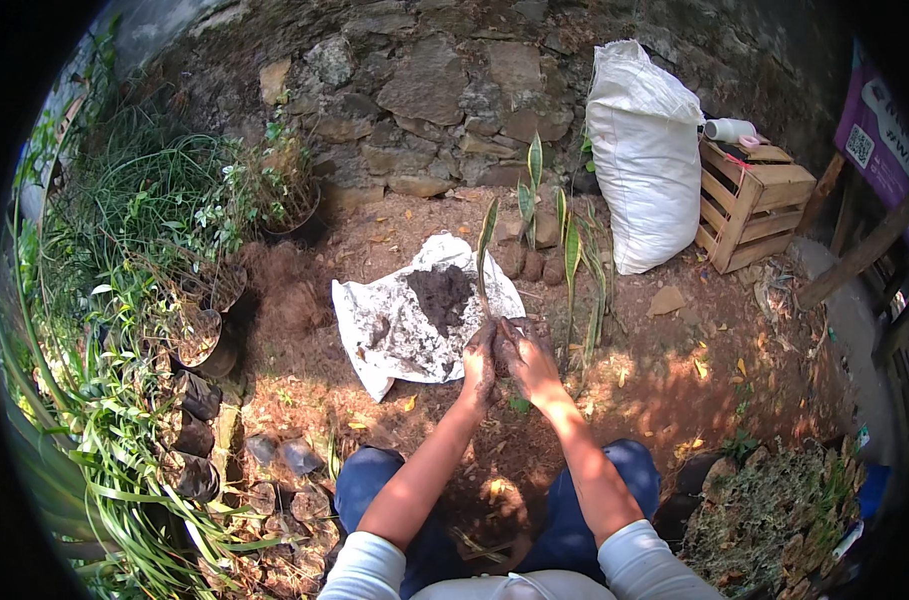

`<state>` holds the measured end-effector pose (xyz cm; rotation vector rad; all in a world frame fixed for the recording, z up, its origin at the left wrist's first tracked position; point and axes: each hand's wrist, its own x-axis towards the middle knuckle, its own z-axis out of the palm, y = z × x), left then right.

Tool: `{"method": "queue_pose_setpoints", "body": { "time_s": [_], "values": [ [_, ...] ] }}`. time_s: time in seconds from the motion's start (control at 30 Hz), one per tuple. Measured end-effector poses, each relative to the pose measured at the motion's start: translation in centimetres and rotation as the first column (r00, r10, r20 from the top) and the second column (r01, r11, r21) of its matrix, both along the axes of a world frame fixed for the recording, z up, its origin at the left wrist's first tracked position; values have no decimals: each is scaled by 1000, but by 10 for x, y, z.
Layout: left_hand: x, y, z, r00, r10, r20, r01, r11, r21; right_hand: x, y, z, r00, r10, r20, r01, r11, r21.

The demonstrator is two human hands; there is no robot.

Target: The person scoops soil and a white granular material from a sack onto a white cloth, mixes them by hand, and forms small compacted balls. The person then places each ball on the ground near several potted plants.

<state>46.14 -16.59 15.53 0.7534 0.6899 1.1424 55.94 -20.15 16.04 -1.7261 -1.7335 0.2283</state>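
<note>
Both of my hands are muddy and cupped close together over the right edge of a white plastic sack (364,300) spread on the ground. My left hand (480,364) and my right hand (527,356) close around the base of one upright snake plant leaf (486,236), with dark soil between the palms. What exactly lies inside the palms is hidden. A mound of dark wet soil (443,292) rests on the sack. Beyond my hands, more snake plant leaves (571,251) stand or lie by several round brown soil balls (533,266).
A full white woven sack (642,165) leans at the stone wall (424,82), beside a wooden crate (762,202) with a white container (728,130) on top. Brown fibre (289,285), potted plants and black grow bags (199,397) line the left. A plant clump (769,517) sits at lower right.
</note>
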Motion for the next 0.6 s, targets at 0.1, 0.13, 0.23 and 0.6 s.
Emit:
{"method": "queue_pose_setpoints", "body": {
  "time_s": [0.1, 0.13, 0.23, 0.6],
  "values": [
    [13, 1, 2, 984, 18, 178, 3, 993, -121, 37, 16, -17, 648, 18, -762, 66, 995, 79],
    [2, 8, -9, 986, 8, 167, 8, 995, -95, 8, -6, 33, 575, 15, -818, 146, 982, 120],
    [6, 15, -19, 991, 129, -21, -127, 987, 96, 7, -20, 40, 967, -195, -164, 254, 790, 558],
    [10, -10, -1, 981, -6, 194, -17, 993, 114, -15, -1, 11, 963, 203, -177, -121, 913, 390]
  ]
}}
